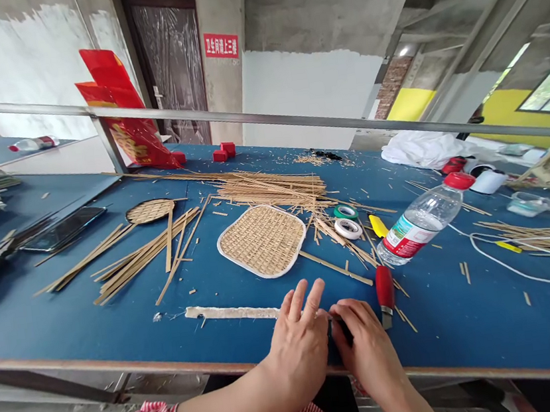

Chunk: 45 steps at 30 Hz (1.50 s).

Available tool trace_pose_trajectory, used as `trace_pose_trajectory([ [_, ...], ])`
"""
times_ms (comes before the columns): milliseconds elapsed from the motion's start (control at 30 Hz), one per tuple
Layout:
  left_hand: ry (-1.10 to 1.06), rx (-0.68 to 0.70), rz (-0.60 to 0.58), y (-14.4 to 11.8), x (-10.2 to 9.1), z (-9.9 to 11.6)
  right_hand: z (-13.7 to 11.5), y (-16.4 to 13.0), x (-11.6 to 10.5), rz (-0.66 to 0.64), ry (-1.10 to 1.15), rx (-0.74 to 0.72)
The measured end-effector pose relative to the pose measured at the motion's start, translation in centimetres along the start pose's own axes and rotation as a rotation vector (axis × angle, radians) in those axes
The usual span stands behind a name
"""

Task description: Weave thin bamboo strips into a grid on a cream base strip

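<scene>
My left hand [299,343] rests near the front edge of the blue table [118,319], fingers laid on the right end of a long white strip [233,313] that stretches to the left. My right hand [367,345] is beside it, fingers curled around a small dark object [331,330] between the two hands; most of it is hidden. A red-handled tool [384,291] lies just right of my right hand. A woven bamboo fan panel with a white rim [262,241] lies just beyond the hands.
Bamboo strips [272,186] lie in piles across the table. Tape rolls [348,227], a yellow cutter [378,225] and a lying plastic bottle [422,220] sit right of the panel. A smaller woven fan [150,211], a phone [65,230], a white cable [513,267] and a metal rail [244,117] are around.
</scene>
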<state>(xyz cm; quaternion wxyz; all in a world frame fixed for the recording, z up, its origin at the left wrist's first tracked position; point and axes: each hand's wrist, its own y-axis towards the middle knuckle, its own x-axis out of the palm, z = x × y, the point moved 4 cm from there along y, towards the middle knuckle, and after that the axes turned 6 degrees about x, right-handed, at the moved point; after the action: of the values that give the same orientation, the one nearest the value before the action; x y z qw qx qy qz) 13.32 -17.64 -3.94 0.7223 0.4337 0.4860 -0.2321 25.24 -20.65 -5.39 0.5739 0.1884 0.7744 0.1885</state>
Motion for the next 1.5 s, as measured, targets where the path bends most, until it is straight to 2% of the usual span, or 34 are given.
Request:
trace_pose_trajectory([
  [133,-0.041,0.046,-0.035,0.3,0.7,0.1,-0.1,0.0,0.2,-0.022,0.000,0.012],
  [367,-0.120,0.064,-0.073,1.0,1.0,1.3,0.4,-1.4,-0.4,0.047,-0.001,-0.025],
  [533,-0.059,0.085,-0.019,0.2,1.6,1.8,1.0,-1.6,-1.3,0.061,0.150,0.175],
  [600,-0.022,0.104,0.008,-0.1,1.7,1.9,1.3,-1.4,-1.4,0.089,0.131,0.207],
  [733,0.011,0.120,0.040,-0.2,1.9,1.9,2.0,-1.0,-0.4,0.009,-0.012,0.076],
  [833,-0.012,0.090,0.035,-0.1,1.9,1.8,2.4,-1.2,0.1,-0.011,-0.033,0.003],
  [1033,0.026,0.071,0.085,-0.7,2.2,1.8,2.1,-1.7,0.1,0.010,-0.026,0.020],
  [1200,0.077,0.135,0.075,-0.6,1.8,2.0,1.4,-1.3,-0.8,0.060,-0.129,0.032],
  [1333,0.094,0.178,0.051,-0.1,1.2,2.2,1.1,-1.1,-0.8,0.034,-0.162,-0.045],
  [1500,0.110,0.091,0.105,0.4,-0.1,1.4,1.2,-1.3,-0.5,0.010,-0.158,-0.047],
])
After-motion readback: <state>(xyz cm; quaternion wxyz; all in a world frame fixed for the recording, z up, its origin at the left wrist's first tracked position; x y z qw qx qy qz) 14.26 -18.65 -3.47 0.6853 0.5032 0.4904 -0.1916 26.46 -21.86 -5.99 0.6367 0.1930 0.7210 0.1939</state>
